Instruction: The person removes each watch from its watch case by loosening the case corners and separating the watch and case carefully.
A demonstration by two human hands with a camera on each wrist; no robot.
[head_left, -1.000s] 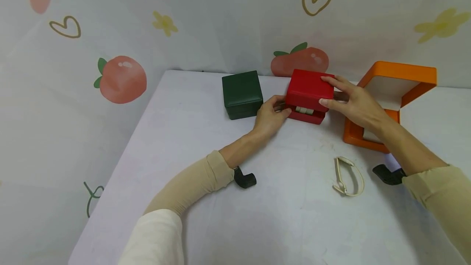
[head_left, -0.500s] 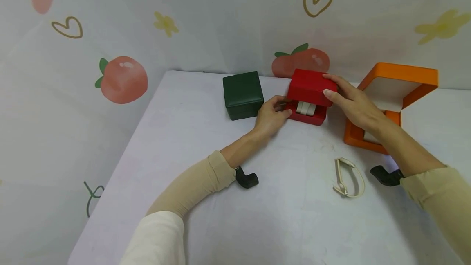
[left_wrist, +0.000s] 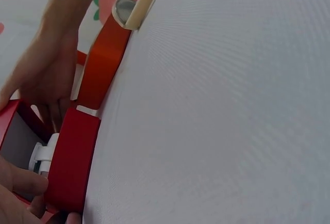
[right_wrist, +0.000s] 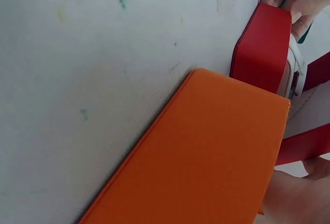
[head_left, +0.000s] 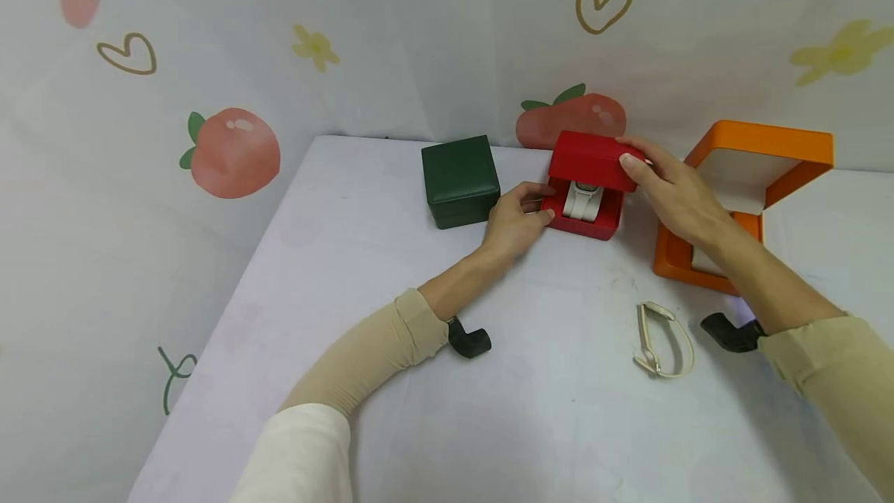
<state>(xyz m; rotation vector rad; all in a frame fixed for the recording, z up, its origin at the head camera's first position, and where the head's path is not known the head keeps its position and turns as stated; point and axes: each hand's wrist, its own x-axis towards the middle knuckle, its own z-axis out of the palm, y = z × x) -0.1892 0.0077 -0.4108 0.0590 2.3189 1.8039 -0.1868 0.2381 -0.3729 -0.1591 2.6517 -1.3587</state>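
A red watch box stands near the back of the table, its lid (head_left: 590,160) tilted up and its base (head_left: 580,229) on the table. Inside sits a white watch (head_left: 583,201) with its strap round a cushion. My left hand (head_left: 513,225) grips the left side of the base, thumb over the rim, as the left wrist view confirms on the red wall (left_wrist: 75,162). My right hand (head_left: 673,191) holds the lid's right edge between thumb and fingers; some fingers are hidden behind it. In the right wrist view an orange box (right_wrist: 191,157) covers much of the scene.
Left of the red box is a closed green box (head_left: 461,177). At right, the orange box (head_left: 775,142) stands with its lid raised, beneath my right forearm. A cream watch (head_left: 659,309) lies in front of it. Black wrist mounts (head_left: 469,341) show at both cuffs. A printed sheet hangs behind.
The red lid has swung further up and back under my right hand, which moved slightly right. More of the white watch shows, including its face. My left hand has stayed on the base.
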